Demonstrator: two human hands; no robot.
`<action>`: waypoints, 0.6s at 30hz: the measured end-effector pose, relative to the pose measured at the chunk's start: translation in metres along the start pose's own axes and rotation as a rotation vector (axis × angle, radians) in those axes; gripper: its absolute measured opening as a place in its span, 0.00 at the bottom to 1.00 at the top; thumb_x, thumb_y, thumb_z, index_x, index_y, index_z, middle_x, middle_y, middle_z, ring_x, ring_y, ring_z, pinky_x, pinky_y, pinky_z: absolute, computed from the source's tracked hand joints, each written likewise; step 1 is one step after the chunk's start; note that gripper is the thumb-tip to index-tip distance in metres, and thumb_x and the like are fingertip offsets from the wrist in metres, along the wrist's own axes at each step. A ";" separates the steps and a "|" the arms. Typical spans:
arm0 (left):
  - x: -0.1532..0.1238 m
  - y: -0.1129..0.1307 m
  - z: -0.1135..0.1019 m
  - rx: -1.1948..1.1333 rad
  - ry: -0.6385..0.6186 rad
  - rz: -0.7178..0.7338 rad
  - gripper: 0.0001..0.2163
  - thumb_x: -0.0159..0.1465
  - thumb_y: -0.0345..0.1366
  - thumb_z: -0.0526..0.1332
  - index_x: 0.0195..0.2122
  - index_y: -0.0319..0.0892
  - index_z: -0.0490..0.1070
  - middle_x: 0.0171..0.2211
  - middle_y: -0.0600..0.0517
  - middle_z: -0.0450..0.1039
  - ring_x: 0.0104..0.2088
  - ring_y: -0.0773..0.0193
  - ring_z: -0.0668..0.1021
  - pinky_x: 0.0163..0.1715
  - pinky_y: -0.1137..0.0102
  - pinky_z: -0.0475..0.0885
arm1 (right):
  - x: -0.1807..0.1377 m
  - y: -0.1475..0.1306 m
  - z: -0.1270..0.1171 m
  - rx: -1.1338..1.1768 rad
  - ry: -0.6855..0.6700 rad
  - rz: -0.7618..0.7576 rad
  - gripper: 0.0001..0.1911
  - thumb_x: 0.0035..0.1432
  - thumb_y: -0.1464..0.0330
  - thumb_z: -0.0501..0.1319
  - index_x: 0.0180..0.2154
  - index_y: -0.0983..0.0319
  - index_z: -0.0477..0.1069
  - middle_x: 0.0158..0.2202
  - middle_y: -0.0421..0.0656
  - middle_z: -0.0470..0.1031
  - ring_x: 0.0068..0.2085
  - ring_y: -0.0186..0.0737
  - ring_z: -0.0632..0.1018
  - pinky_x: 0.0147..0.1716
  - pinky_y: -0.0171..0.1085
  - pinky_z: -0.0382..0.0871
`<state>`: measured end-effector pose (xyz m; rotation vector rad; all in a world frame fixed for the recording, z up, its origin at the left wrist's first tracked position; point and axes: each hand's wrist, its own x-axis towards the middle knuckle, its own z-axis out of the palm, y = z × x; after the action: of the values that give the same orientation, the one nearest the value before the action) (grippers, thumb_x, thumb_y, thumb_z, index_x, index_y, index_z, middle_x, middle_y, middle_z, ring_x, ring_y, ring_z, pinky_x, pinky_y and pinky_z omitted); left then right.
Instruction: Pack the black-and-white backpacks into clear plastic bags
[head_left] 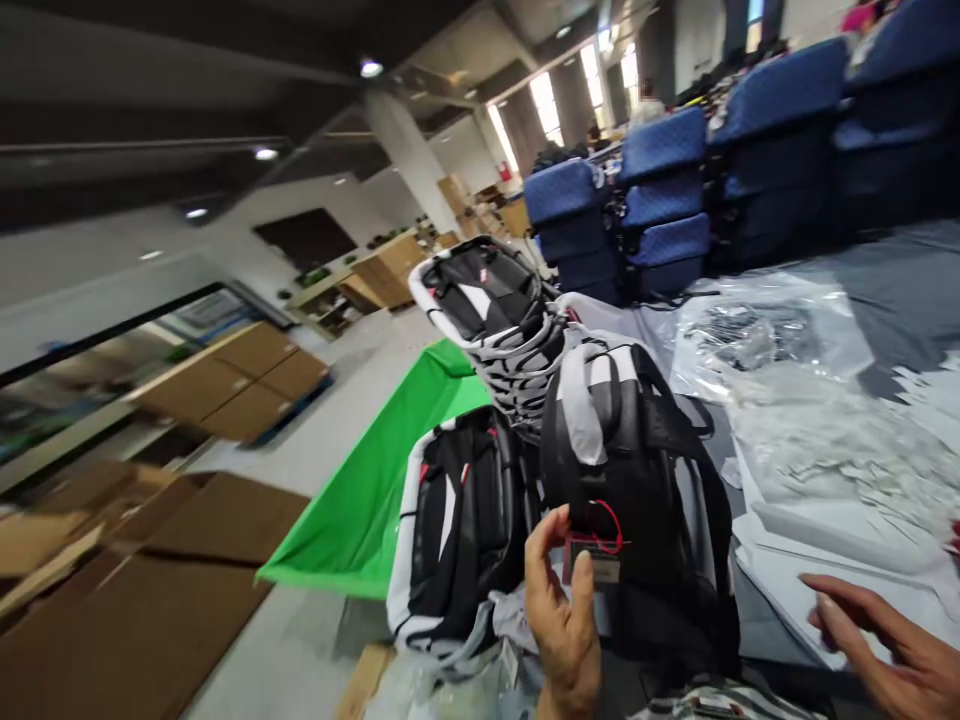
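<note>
Left hand, half curled, has its thumb over the tag on the near, right-hand backpack; whether it grips, I can't tell. Right hand looks empty, loosely spread. Tag's probably light, stiffish: pinch its edges.

A dark ceiling with bright lights stretched over the room, above a white pillar and a pale wall with a dark rectangular panel. Narrow windows glowed at the far end (their panes bleached nearly white), while a smooth grey floor ran past low shelving and cardboard boxes.
</note>
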<state>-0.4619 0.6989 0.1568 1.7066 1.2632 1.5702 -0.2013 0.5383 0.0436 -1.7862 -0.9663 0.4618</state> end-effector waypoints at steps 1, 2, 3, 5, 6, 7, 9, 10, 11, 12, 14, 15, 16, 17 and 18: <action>-0.001 0.004 0.000 0.019 -0.003 -0.018 0.19 0.68 0.45 0.63 0.57 0.44 0.69 0.54 0.44 0.74 0.53 0.56 0.77 0.53 0.62 0.73 | 0.013 -0.020 0.007 0.011 -0.089 -0.083 0.18 0.58 0.50 0.63 0.44 0.52 0.78 0.36 0.46 0.83 0.34 0.47 0.83 0.28 0.37 0.78; -0.001 0.008 0.001 0.041 0.011 -0.031 0.22 0.66 0.47 0.65 0.57 0.44 0.69 0.54 0.44 0.73 0.53 0.55 0.76 0.54 0.61 0.73 | 0.024 -0.034 0.014 0.010 -0.185 -0.162 0.18 0.59 0.50 0.62 0.44 0.52 0.79 0.39 0.46 0.83 0.37 0.47 0.83 0.31 0.37 0.78; -0.001 0.012 0.002 0.060 0.026 -0.051 0.24 0.64 0.49 0.67 0.57 0.44 0.69 0.53 0.44 0.74 0.52 0.55 0.77 0.53 0.61 0.72 | 0.035 -0.039 0.020 0.001 -0.270 -0.226 0.19 0.60 0.49 0.60 0.43 0.53 0.79 0.41 0.46 0.83 0.38 0.47 0.83 0.34 0.38 0.78; 0.000 0.017 0.007 0.059 0.047 -0.114 0.25 0.61 0.51 0.69 0.54 0.43 0.70 0.46 0.47 0.74 0.47 0.57 0.77 0.50 0.63 0.73 | 0.051 -0.023 0.027 -0.056 -0.385 -0.246 0.22 0.61 0.48 0.57 0.42 0.55 0.79 0.39 0.47 0.83 0.37 0.46 0.82 0.37 0.39 0.77; 0.000 0.019 0.010 0.042 0.050 -0.149 0.24 0.61 0.52 0.69 0.53 0.43 0.71 0.43 0.48 0.74 0.44 0.59 0.77 0.47 0.64 0.73 | 0.057 -0.003 0.026 -0.098 -0.379 -0.198 0.23 0.61 0.47 0.55 0.40 0.56 0.78 0.35 0.46 0.82 0.34 0.45 0.82 0.37 0.39 0.77; -0.001 0.020 0.014 0.023 0.046 -0.176 0.24 0.61 0.52 0.69 0.51 0.43 0.71 0.41 0.50 0.74 0.42 0.60 0.77 0.45 0.65 0.73 | 0.060 0.021 0.023 -0.147 -0.344 -0.122 0.25 0.61 0.46 0.53 0.38 0.57 0.77 0.31 0.46 0.81 0.31 0.44 0.81 0.35 0.39 0.76; -0.005 0.022 0.022 0.018 0.081 -0.194 0.21 0.60 0.51 0.69 0.48 0.43 0.72 0.40 0.50 0.73 0.40 0.61 0.77 0.44 0.66 0.72 | 0.061 0.074 0.011 -0.240 -0.226 0.014 0.28 0.60 0.44 0.48 0.34 0.57 0.74 0.26 0.45 0.78 0.26 0.45 0.79 0.30 0.41 0.75; -0.009 0.023 0.025 0.044 0.130 -0.175 0.20 0.61 0.50 0.69 0.47 0.43 0.72 0.41 0.50 0.73 0.41 0.61 0.76 0.44 0.66 0.72 | 0.060 0.097 0.003 -0.277 -0.189 0.053 0.29 0.59 0.43 0.47 0.33 0.57 0.73 0.26 0.46 0.78 0.26 0.46 0.79 0.30 0.42 0.74; -0.012 0.025 0.027 0.084 0.203 -0.131 0.18 0.61 0.48 0.69 0.46 0.43 0.72 0.41 0.50 0.73 0.41 0.61 0.76 0.45 0.66 0.71 | 0.058 0.116 -0.003 -0.305 -0.175 0.065 0.29 0.58 0.42 0.46 0.33 0.57 0.72 0.27 0.47 0.79 0.27 0.47 0.79 0.31 0.43 0.74; -0.017 0.027 0.029 0.130 0.285 -0.062 0.16 0.62 0.46 0.69 0.46 0.43 0.72 0.42 0.50 0.72 0.42 0.61 0.76 0.46 0.65 0.71 | 0.057 0.131 -0.007 -0.324 -0.185 0.058 0.29 0.56 0.42 0.47 0.33 0.57 0.72 0.29 0.49 0.79 0.29 0.49 0.79 0.32 0.44 0.74; -0.026 0.034 0.031 0.216 0.410 0.136 0.12 0.64 0.39 0.67 0.46 0.42 0.71 0.42 0.50 0.72 0.43 0.61 0.75 0.46 0.64 0.71 | 0.056 0.149 -0.008 -0.352 -0.218 0.032 0.28 0.54 0.41 0.51 0.34 0.58 0.72 0.31 0.49 0.79 0.33 0.50 0.79 0.35 0.46 0.73; -0.032 0.038 0.032 0.245 0.420 0.245 0.10 0.64 0.35 0.66 0.46 0.42 0.71 0.41 0.50 0.71 0.43 0.61 0.75 0.45 0.64 0.71 | 0.056 0.154 -0.005 -0.366 -0.231 0.019 0.28 0.53 0.42 0.52 0.34 0.58 0.73 0.31 0.49 0.78 0.34 0.51 0.78 0.36 0.46 0.72; -0.038 0.042 0.033 0.264 0.392 0.342 0.09 0.64 0.31 0.66 0.45 0.42 0.72 0.41 0.50 0.71 0.43 0.61 0.76 0.44 0.64 0.72 | 0.057 0.157 -0.002 -0.380 -0.239 0.008 0.27 0.54 0.42 0.53 0.34 0.59 0.73 0.32 0.49 0.77 0.35 0.51 0.77 0.37 0.47 0.71; -0.044 0.046 0.034 0.281 0.339 0.420 0.10 0.63 0.28 0.65 0.45 0.43 0.72 0.40 0.51 0.71 0.42 0.61 0.76 0.43 0.64 0.72 | 0.058 0.160 0.002 -0.394 -0.242 0.000 0.27 0.55 0.43 0.52 0.34 0.59 0.73 0.31 0.50 0.76 0.35 0.52 0.76 0.37 0.47 0.69; -0.051 0.050 0.037 0.296 0.267 0.476 0.11 0.62 0.26 0.65 0.44 0.44 0.72 0.39 0.51 0.72 0.42 0.61 0.76 0.43 0.64 0.73 | 0.059 0.162 0.006 -0.406 -0.245 -0.004 0.26 0.56 0.44 0.51 0.33 0.59 0.72 0.31 0.50 0.76 0.36 0.53 0.76 0.37 0.48 0.68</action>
<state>-0.4073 0.6407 0.1666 2.1599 1.3354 2.0183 -0.1049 0.5607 -0.0976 -2.1219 -1.3055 0.5171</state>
